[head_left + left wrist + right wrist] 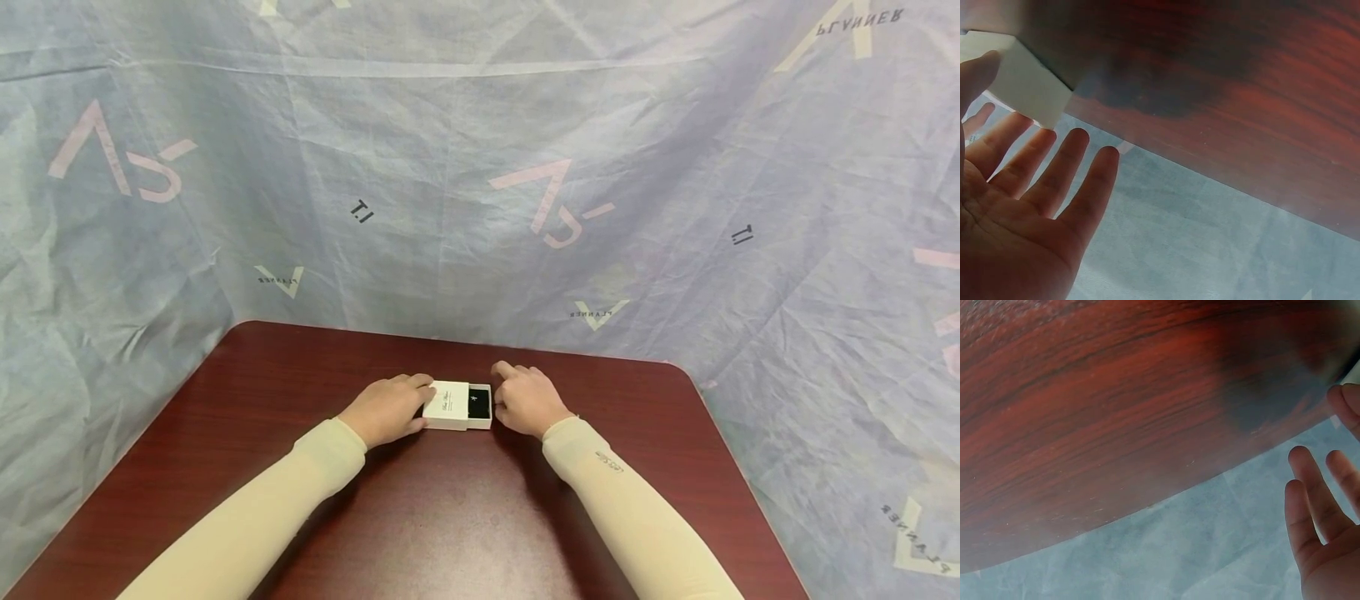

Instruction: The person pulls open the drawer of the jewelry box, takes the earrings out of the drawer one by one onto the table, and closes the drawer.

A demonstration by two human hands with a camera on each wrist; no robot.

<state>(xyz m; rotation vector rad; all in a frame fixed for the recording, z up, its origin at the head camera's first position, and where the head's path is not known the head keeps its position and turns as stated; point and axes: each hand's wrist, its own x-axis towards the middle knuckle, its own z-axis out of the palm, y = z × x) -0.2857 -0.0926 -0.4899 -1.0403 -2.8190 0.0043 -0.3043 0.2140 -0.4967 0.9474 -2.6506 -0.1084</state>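
A small white slide-out jewelry box (448,407) with dark print lies on the table, its drawer (481,423) partly out to the right. Inside the drawer shows a black insert (477,406) bearing a tiny silvery star-like piece. My left hand (392,408) holds the sleeve's left end, thumb on the near side and fingers at the far side; the left wrist view shows the box (1032,84) between them. Just right of the drawer's end is my right hand (527,400), fingers loosely bent. In the right wrist view its fingers (1311,481) are spread, with the box mostly out of frame.
The dark red wood-grain table (450,517) has rounded far corners. Grey printed cloth (420,167) hangs behind it and along both sides. Pale sleeves (255,517) cover both forearms.
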